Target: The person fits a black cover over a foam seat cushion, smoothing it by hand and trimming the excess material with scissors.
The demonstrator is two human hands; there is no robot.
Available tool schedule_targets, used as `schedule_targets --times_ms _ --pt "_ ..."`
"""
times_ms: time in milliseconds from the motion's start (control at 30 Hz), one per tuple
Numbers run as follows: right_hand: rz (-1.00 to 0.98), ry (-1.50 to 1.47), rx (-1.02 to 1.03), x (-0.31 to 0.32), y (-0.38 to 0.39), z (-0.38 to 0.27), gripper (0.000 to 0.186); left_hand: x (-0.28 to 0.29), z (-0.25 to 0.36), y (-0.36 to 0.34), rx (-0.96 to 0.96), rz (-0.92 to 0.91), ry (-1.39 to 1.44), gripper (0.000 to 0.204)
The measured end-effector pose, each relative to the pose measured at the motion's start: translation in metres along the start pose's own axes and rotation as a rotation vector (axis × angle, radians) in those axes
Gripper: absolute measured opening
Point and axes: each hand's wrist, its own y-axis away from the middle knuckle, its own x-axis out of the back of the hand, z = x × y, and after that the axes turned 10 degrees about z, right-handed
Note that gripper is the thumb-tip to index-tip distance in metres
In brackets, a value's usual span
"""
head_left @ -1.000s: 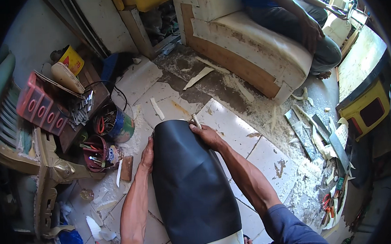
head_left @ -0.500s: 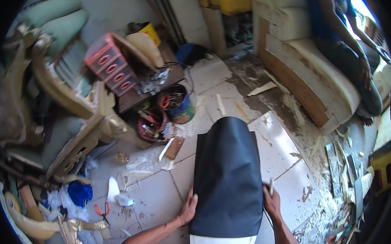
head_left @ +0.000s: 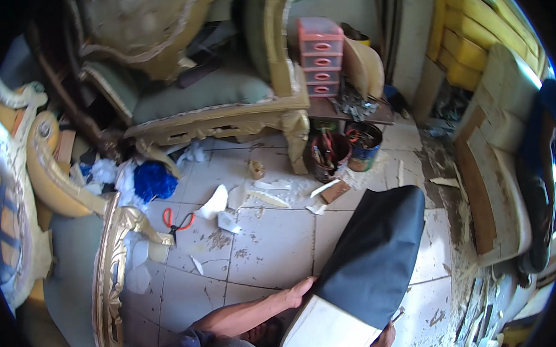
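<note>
A long panel, its bare white end [head_left: 327, 328] close to me, is covered over its far part by a smooth black sheet [head_left: 379, 250] that looks like upholstery vinyl. It lies tilted, far end to the right. My left hand [head_left: 302, 293] grips its left edge, the fingertips partly hidden by the panel. Low at its right edge, my right hand [head_left: 382, 343] is closed, with a thin stick-like tool [head_left: 397, 317] poking out; its kind is unclear and most of the hand is hidden behind the panel.
Red-handled scissors [head_left: 178, 221], white foam scraps [head_left: 213, 203] and a brown block [head_left: 335, 190] lie on the tiles. Tool-filled buckets [head_left: 364, 150] stand by a pink drawer unit [head_left: 320, 61]. Carved chairs [head_left: 219, 123] fill the left; a person [head_left: 536, 179] sits at right.
My view has swung left, so the chairs show more fully. The panel has turned from upright in view to leaning right, with both hands still at its edges and more white showing.
</note>
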Motion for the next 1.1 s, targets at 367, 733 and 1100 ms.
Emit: schedule_targets --times_ms 367,733,1100 --pt "0.269 0.998 1.036 0.043 -0.100 0.005 0.046 0.099 -0.015 0.081 -0.562 0.706 -0.622 0.041" --pt "0.273 0.892 1.135 -0.007 0.025 -0.061 0.024 0.085 0.091 0.192 -0.730 0.747 -0.428 0.026" --pt "0.748 0.575 1.150 0.078 0.267 -0.172 0.031 -0.151 0.165 0.005 -1.177 0.158 -1.485 0.037"
